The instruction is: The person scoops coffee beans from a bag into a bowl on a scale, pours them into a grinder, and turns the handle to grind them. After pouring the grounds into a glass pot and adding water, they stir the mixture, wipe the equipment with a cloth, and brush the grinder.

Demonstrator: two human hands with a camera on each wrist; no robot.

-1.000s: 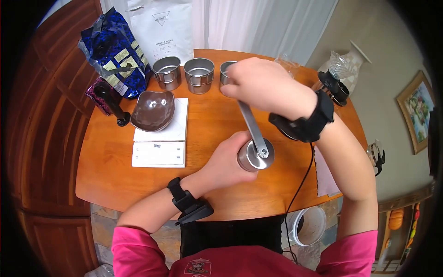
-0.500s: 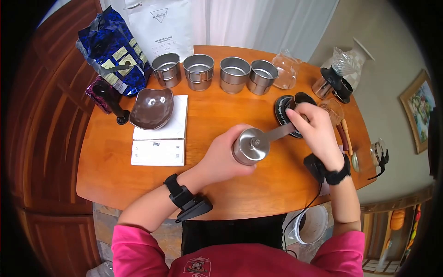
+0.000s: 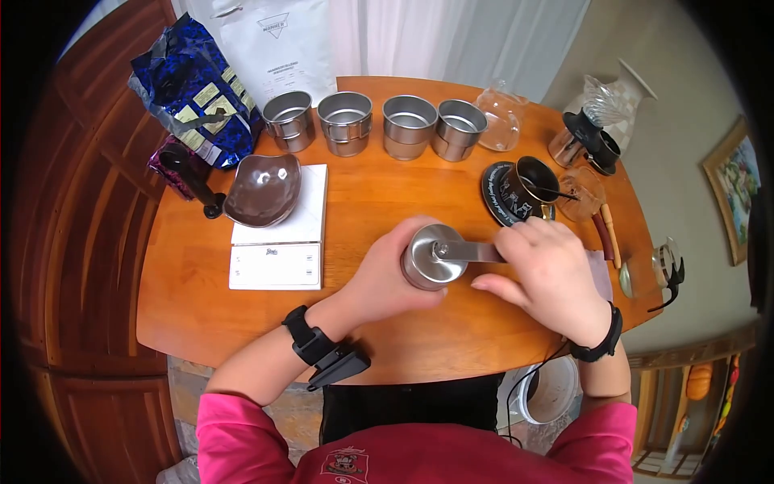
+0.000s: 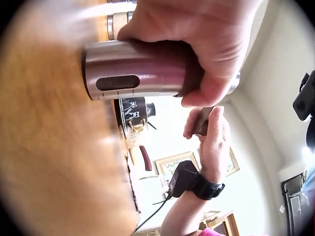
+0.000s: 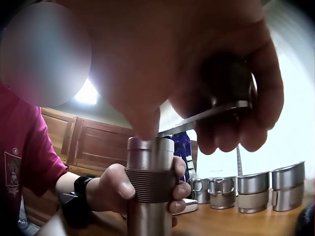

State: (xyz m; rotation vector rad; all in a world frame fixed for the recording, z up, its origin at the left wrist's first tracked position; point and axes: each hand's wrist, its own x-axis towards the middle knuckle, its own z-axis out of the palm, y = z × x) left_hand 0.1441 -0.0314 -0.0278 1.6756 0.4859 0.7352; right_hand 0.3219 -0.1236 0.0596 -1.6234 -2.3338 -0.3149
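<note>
A steel hand coffee grinder point(image 3: 427, 262) stands upright near the table's middle. My left hand point(image 3: 385, 274) wraps its body around a brown ribbed band point(image 5: 150, 186). The left wrist view shows a slot window point(image 4: 118, 82) low on the grinder's side, its base close to the tabletop. From the grinder's lid a flat metal crank point(image 3: 476, 252) points right. My right hand point(image 3: 552, 278) curls its fingers around the crank's dark knob point(image 5: 229, 81), which the head view hides under the hand.
Several steel cups point(image 3: 347, 125) line the back. On the left, a brown dish point(image 3: 264, 189) sits on a white scale point(image 3: 276, 266), near a blue bag point(image 3: 197, 97). A black cup point(image 3: 536, 181) on its saucer stands to the right, beside a clear dish point(image 3: 582, 194). A cable point(image 4: 151, 219) hangs from the right wrist.
My right hand has swung the crank from the far side round to the right and towards me, uncovering the back cups and black cup. My left hand keeps holding the grinder.
</note>
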